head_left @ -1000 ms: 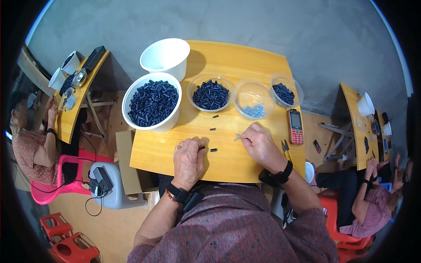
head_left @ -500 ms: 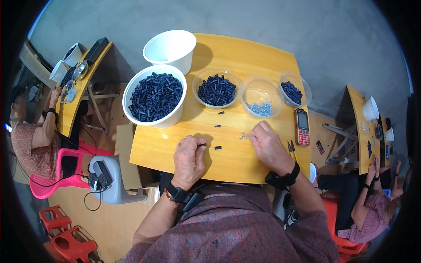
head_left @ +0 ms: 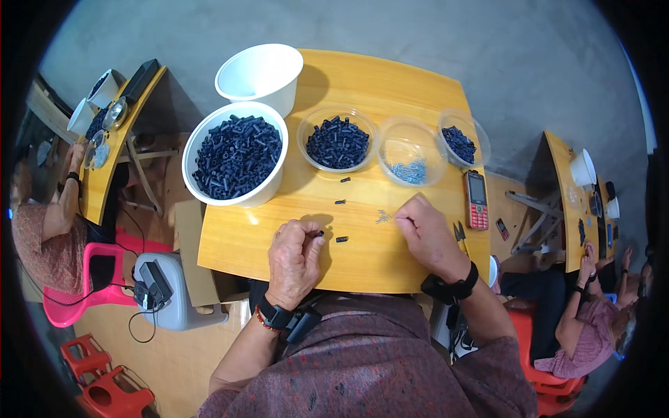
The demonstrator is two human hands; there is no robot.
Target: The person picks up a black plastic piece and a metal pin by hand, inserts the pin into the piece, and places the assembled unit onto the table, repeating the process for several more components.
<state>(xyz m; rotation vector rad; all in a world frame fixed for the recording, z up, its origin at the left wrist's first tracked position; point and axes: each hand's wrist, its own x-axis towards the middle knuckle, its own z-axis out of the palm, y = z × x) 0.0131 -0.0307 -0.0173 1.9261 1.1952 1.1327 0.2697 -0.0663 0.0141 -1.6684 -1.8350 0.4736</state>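
My left hand (head_left: pixel 295 258) is closed near the table's front edge, pinching a small black plastic tube (head_left: pixel 320 234) between thumb and forefinger. Farther right, my right hand (head_left: pixel 427 233) is closed in a pinch beside a little pile of silver screws (head_left: pixel 383 217); whatever its fingertips hold is too small to make out. Between the hands lies a black piece (head_left: pixel 341 239), with a second piece (head_left: pixel 340 202) and a third piece (head_left: pixel 345 180) in a line beyond it. A clear bowl (head_left: pixel 411 122) contains more silver screws.
A white tub (head_left: pixel 191 171) and a clear bowl (head_left: pixel 302 150) hold many black tubes. Behind stands another white tub (head_left: pixel 290 80). At right are a clear bowl of black parts (head_left: pixel 458 145), a red phone (head_left: pixel 477 200) and yellow-handled snips (head_left: pixel 460 237). Other people sit at tables on both sides.
My left hand has turned and loosened slightly, so the black tube shows more between its fingertips. My right hand stays pinched by the screws. The whole view has shifted a little.
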